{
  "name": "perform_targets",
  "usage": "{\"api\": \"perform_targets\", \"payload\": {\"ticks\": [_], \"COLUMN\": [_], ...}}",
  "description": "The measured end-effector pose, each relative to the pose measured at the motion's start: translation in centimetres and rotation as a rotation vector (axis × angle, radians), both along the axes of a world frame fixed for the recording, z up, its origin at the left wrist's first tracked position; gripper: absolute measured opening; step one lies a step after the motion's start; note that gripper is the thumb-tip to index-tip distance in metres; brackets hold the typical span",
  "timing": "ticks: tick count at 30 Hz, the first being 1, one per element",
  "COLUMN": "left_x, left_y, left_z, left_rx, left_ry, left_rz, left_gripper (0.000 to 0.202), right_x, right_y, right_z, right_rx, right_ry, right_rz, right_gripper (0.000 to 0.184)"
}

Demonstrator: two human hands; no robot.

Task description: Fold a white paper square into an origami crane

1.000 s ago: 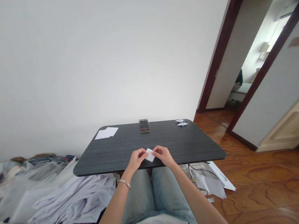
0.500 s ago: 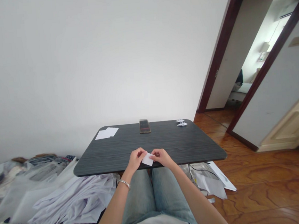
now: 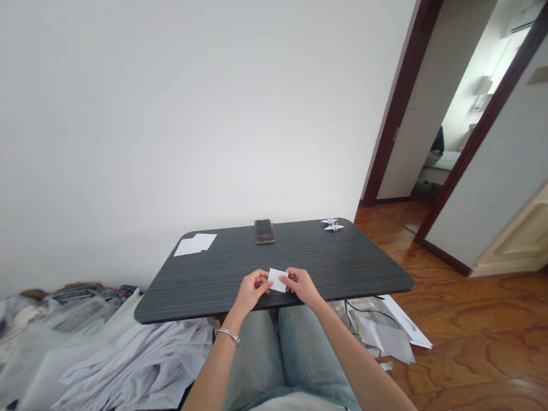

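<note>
Pinching opposite sides, left hand (image 3: 251, 289) and right hand (image 3: 302, 284) hold a white paper square (image 3: 277, 280) between them.

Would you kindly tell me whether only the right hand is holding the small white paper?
No, the left hand and the right hand both hold the small white paper, one at each side.

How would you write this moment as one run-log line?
left hand: grips paper square | right hand: grips same square | table: phone, far middle; paper sheets, far left; folded paper pieces, far right
</note>
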State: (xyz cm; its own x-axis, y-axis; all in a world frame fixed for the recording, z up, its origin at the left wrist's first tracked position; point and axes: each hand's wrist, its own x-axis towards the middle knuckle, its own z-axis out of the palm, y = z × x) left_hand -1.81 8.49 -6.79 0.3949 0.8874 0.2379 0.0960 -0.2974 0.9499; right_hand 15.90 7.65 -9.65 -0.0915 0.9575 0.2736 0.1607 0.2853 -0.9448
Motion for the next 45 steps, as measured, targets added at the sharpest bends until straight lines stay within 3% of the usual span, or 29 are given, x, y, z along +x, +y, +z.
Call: {"api": "perform_targets", "payload": {"ticks": [8, 22, 32, 38, 45], "left_x": [-0.45, -0.14, -0.31, -0.33, -0.07], "left_y": [0.01, 0.37, 0.29, 0.32, 0.50], "left_z": [0.01, -0.46, -0.10, -0.17, -0.60], "left_rx": [0.011, -0.004, 0.013, 0.043, -0.008], "left_ry": [0.001, 0.029, 0.032, 0.055, 0.073], "left_rz": [0.058, 0.019, 0.079, 0.090, 0.003], "left_gripper": [0.020, 0.034, 0.041, 0.044, 0.026], "right_x": [-0.32, -0.20, -0.50, -0.44, -0.14], "right_y": [0.09, 0.06, -0.39, -0.32, -0.18], "right_z": [0.11, -0.40, 0.49, 0.46, 0.49], "right_rx": [0.011, -0.021, -0.014, -0.002, -0.008], "right_ry": [-0.017, -0.090, -0.067, -0.017, 0.009], "right_rz": [0.051, 0.088, 0.145, 0.033, -0.024], "right_gripper": [0.024, 0.023, 0.027, 0.031, 0.030]}}
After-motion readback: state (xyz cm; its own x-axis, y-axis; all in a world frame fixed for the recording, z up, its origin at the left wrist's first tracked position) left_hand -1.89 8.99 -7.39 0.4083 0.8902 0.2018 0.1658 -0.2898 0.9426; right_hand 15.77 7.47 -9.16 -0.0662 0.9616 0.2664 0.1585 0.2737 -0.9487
